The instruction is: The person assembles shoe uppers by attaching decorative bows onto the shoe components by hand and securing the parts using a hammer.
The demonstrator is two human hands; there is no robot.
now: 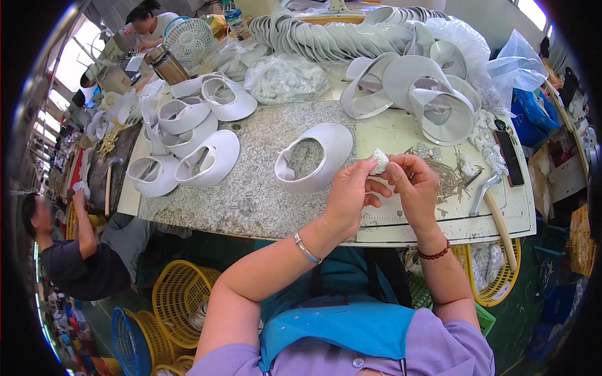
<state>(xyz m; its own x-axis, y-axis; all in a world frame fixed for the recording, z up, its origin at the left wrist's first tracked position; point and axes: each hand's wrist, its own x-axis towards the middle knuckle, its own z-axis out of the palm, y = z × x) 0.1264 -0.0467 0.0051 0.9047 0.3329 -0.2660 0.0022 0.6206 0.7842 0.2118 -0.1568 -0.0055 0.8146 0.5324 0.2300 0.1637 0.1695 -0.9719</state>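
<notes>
My left hand (348,195) and my right hand (414,191) meet above the table's front half. Between their fingertips they pinch a small white glittery piece (379,161), whose kind I cannot make out. Beside my left hand, a white sun visor (337,150) lies on the speckled stone slab (257,156). To the right of my right hand there is a loose heap of thin brown sticks (448,178), with glittery white bits (465,164) among them.
More white visors (219,153) stand on the slab's left. Large curved white pieces (433,94) and a long nested row (332,39) fill the back. A hammer (500,225) overhangs the front right edge near a phone (509,156). Yellow baskets (182,301) stand below.
</notes>
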